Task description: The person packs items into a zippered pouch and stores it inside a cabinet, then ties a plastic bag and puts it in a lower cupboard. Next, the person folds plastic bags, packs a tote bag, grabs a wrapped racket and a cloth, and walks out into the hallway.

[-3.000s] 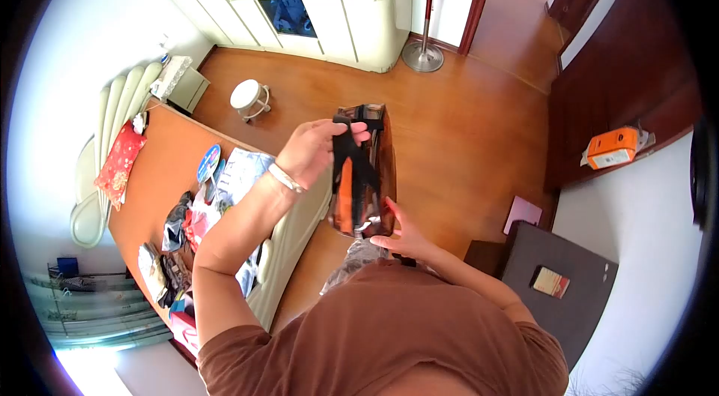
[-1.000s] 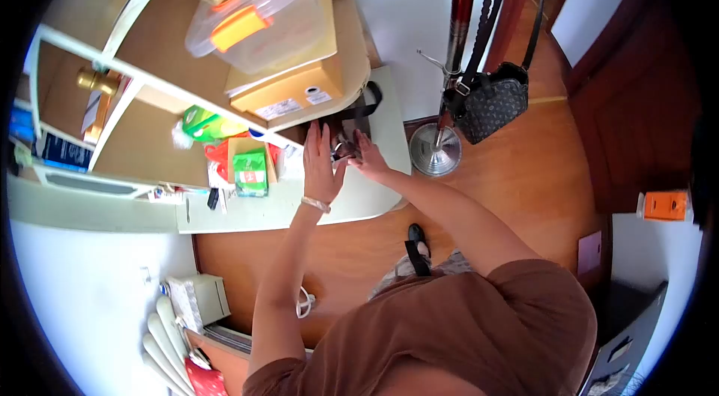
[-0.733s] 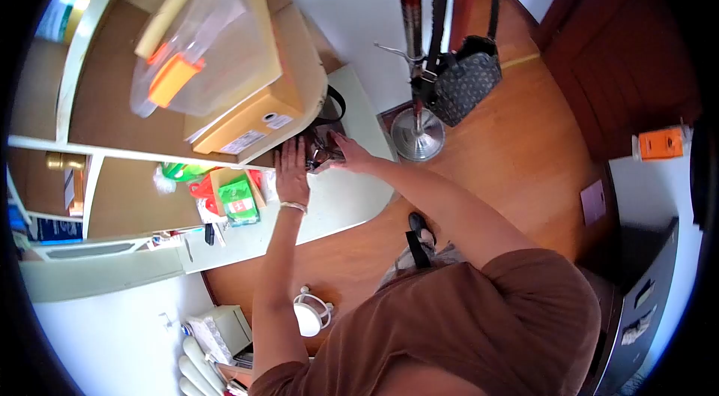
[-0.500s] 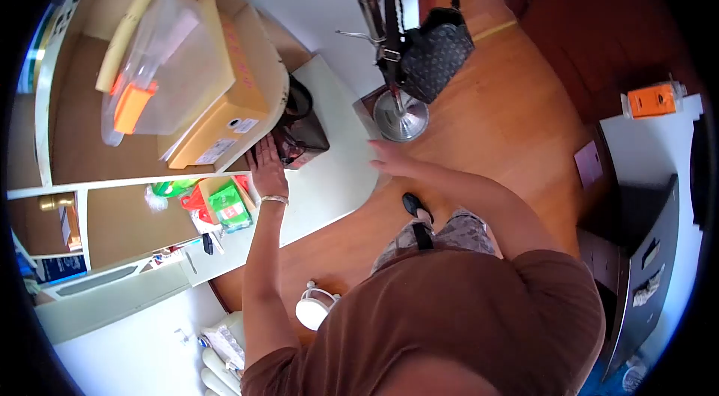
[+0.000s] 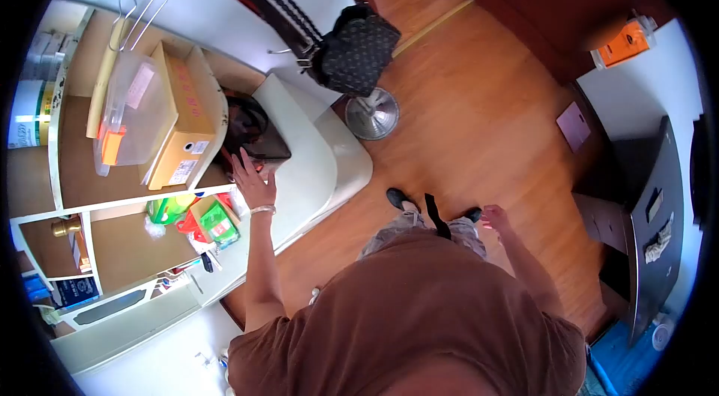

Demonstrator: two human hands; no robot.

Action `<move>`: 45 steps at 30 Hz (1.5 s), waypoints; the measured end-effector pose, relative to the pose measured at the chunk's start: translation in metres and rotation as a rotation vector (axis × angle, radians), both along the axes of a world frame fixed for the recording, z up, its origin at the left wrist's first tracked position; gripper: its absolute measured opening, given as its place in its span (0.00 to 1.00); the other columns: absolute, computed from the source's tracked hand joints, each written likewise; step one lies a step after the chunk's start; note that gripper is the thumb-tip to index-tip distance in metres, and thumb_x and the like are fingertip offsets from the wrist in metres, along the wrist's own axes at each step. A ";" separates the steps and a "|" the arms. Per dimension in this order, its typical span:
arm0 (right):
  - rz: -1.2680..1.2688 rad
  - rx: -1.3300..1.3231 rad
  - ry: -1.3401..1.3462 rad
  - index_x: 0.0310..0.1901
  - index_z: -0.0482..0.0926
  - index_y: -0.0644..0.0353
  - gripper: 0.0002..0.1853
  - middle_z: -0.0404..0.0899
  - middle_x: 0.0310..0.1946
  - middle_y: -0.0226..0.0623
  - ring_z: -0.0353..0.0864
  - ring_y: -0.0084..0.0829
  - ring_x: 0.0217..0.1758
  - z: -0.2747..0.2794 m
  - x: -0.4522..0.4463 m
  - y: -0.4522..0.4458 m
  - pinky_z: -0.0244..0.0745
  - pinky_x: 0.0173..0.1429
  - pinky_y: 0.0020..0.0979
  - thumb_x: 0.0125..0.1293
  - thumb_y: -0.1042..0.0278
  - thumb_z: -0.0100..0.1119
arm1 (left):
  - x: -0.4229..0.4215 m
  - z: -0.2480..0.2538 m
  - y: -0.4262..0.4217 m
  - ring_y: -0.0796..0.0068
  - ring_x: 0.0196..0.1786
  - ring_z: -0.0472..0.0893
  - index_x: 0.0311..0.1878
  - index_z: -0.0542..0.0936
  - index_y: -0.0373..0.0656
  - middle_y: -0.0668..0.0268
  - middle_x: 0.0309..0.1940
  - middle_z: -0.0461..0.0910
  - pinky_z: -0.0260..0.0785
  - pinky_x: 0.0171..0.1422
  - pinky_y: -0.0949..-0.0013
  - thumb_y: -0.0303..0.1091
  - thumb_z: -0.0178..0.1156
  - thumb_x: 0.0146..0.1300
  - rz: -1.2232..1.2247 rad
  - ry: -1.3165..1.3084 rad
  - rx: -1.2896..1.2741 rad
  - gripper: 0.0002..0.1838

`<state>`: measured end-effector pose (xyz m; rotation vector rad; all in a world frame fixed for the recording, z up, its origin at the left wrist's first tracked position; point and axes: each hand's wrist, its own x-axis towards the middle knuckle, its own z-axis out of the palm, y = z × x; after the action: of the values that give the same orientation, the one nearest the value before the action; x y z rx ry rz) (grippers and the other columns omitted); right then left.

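1. Pale surface (image 5: 307, 164) runs beside open shelves (image 5: 142, 235) above wooden floor (image 5: 464, 119).
2. Dark bag (image 5: 267, 143) sits on it, just beside the shelves' end.
3. Left hand (image 5: 255, 186), fingers spread and unclasped, is at the bag's near edge; contact unclear.
4. Right hand (image 5: 494, 218) hangs relaxed and free.
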<state>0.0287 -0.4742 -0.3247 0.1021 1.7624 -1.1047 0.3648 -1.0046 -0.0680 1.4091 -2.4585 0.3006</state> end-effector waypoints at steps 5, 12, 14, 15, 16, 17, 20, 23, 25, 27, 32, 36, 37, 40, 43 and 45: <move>-0.009 0.000 -0.144 0.54 0.74 0.56 0.18 0.80 0.45 0.37 0.83 0.31 0.43 0.008 0.004 0.065 0.80 0.42 0.33 0.69 0.54 0.57 | -0.110 -0.042 0.120 0.56 0.47 0.82 0.45 0.82 0.39 0.58 0.39 0.84 0.73 0.51 0.58 0.33 0.60 0.64 -0.347 0.378 0.785 0.11; -0.165 -0.018 -0.088 0.52 0.74 0.57 0.18 0.82 0.42 0.38 0.84 0.31 0.42 -0.006 -0.021 0.207 0.79 0.40 0.31 0.69 0.54 0.54 | -0.274 0.104 0.303 0.84 0.19 0.75 0.28 0.80 0.37 0.68 0.18 0.78 0.64 0.24 0.79 0.40 0.54 0.71 -0.590 0.589 1.555 0.19; -0.344 0.005 -0.258 0.52 0.75 0.58 0.17 0.82 0.42 0.38 0.84 0.32 0.39 -0.043 -0.044 0.260 0.81 0.40 0.32 0.68 0.56 0.55 | -0.300 0.120 0.320 0.85 0.18 0.74 0.26 0.80 0.37 0.70 0.17 0.77 0.63 0.23 0.79 0.40 0.55 0.71 -0.656 0.584 1.553 0.20; -0.400 0.009 -0.242 0.52 0.75 0.58 0.17 0.82 0.42 0.38 0.84 0.32 0.39 -0.026 -0.044 0.272 0.81 0.40 0.32 0.68 0.56 0.55 | -0.314 0.128 0.329 0.86 0.17 0.73 0.24 0.79 0.38 0.71 0.17 0.76 0.61 0.22 0.79 0.40 0.55 0.71 -0.700 0.591 1.541 0.20; -0.449 0.013 -0.104 0.52 0.75 0.58 0.16 0.82 0.40 0.39 0.85 0.32 0.39 -0.002 -0.044 0.275 0.82 0.39 0.32 0.69 0.57 0.56 | -0.332 0.143 0.344 0.87 0.16 0.71 0.25 0.78 0.39 0.74 0.15 0.74 0.60 0.21 0.79 0.39 0.54 0.72 -0.724 0.540 1.455 0.19; -0.516 0.028 0.040 0.51 0.75 0.59 0.15 0.82 0.38 0.39 0.85 0.32 0.39 0.022 -0.043 0.269 0.82 0.38 0.31 0.69 0.59 0.56 | -0.343 0.150 0.356 0.88 0.22 0.72 0.30 0.78 0.36 0.71 0.19 0.76 0.61 0.24 0.80 0.40 0.56 0.71 -0.755 0.531 1.468 0.17; -0.702 0.021 0.037 0.49 0.77 0.60 0.13 0.83 0.37 0.41 0.85 0.30 0.34 0.029 -0.035 0.280 0.82 0.34 0.30 0.69 0.62 0.55 | -0.378 0.156 0.406 0.89 0.20 0.70 0.34 0.75 0.39 0.72 0.22 0.74 0.59 0.21 0.80 0.30 0.58 0.68 -1.080 0.533 1.252 0.07; -0.781 0.072 0.020 0.49 0.78 0.60 0.12 0.83 0.32 0.37 0.84 0.28 0.30 0.023 -0.015 0.275 0.82 0.31 0.28 0.69 0.64 0.55 | -0.421 0.205 0.454 0.76 0.21 0.75 0.31 0.77 0.37 0.63 0.20 0.76 0.65 0.26 0.74 0.24 0.68 0.57 -1.511 0.396 0.872 0.08; -0.853 0.040 -0.032 0.49 0.78 0.60 0.13 0.84 0.34 0.37 0.85 0.28 0.32 0.022 0.002 0.264 0.82 0.33 0.29 0.68 0.63 0.55 | -0.449 0.233 0.486 0.71 0.17 0.70 0.30 0.77 0.41 0.66 0.17 0.73 0.59 0.23 0.68 0.24 0.71 0.53 -1.820 0.412 0.736 0.09; -0.862 0.059 -0.026 0.49 0.79 0.60 0.14 0.84 0.34 0.37 0.85 0.29 0.33 0.043 0.011 0.251 0.82 0.33 0.28 0.66 0.62 0.54 | -0.467 0.284 0.524 0.71 0.16 0.67 0.28 0.76 0.43 0.68 0.15 0.69 0.58 0.23 0.68 0.28 0.73 0.50 -2.142 0.355 0.511 0.12; -0.912 0.121 0.166 0.49 0.79 0.60 0.16 0.85 0.33 0.38 0.86 0.31 0.31 0.071 0.025 0.255 0.83 0.35 0.32 0.63 0.63 0.51 | -0.484 0.359 0.601 0.65 0.18 0.65 0.33 0.75 0.41 0.67 0.17 0.64 0.62 0.24 0.66 0.38 0.74 0.51 -2.774 0.445 -0.050 0.17; -1.299 0.176 0.125 0.49 0.78 0.63 0.15 0.84 0.36 0.37 0.85 0.29 0.37 0.076 0.052 0.264 0.83 0.39 0.29 0.69 0.64 0.48 | -0.509 0.369 0.614 0.65 0.18 0.65 0.37 0.74 0.40 0.68 0.16 0.63 0.67 0.27 0.65 0.39 0.72 0.56 -2.934 0.528 -0.391 0.17; -1.514 0.115 0.109 0.48 0.78 0.64 0.15 0.84 0.36 0.38 0.85 0.29 0.37 0.071 0.062 0.258 0.83 0.39 0.30 0.69 0.65 0.48 | -0.514 0.365 0.621 0.66 0.18 0.65 0.38 0.74 0.40 0.68 0.16 0.63 0.67 0.27 0.64 0.38 0.72 0.56 -3.001 0.489 -0.319 0.17; -1.823 0.300 -0.005 0.47 0.78 0.65 0.14 0.84 0.36 0.39 0.85 0.30 0.36 0.068 0.087 0.231 0.82 0.38 0.30 0.68 0.66 0.47 | -0.531 0.357 0.638 0.72 0.18 0.64 0.41 0.74 0.38 0.69 0.17 0.66 0.70 0.29 0.64 0.32 0.73 0.53 -3.205 0.343 -0.117 0.19; -1.915 0.225 -0.060 0.45 0.78 0.65 0.13 0.84 0.36 0.39 0.85 0.29 0.34 0.076 0.116 0.196 0.82 0.37 0.29 0.68 0.68 0.47 | -0.541 0.352 0.670 0.79 0.19 0.70 0.36 0.79 0.38 0.73 0.18 0.66 0.75 0.31 0.75 0.38 0.74 0.55 -3.489 0.509 0.041 0.15; -2.031 0.181 -0.103 0.45 0.78 0.65 0.13 0.84 0.35 0.38 0.84 0.27 0.34 0.069 0.128 0.174 0.82 0.36 0.29 0.66 0.69 0.47 | -0.539 0.354 0.686 0.79 0.19 0.70 0.37 0.80 0.37 0.72 0.19 0.70 0.75 0.32 0.74 0.36 0.75 0.52 -3.522 0.513 0.153 0.17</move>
<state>0.1563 -0.3002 -0.2558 2.3428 1.2018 -2.0454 -0.1743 -0.3183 0.2856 3.2050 0.9859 0.9441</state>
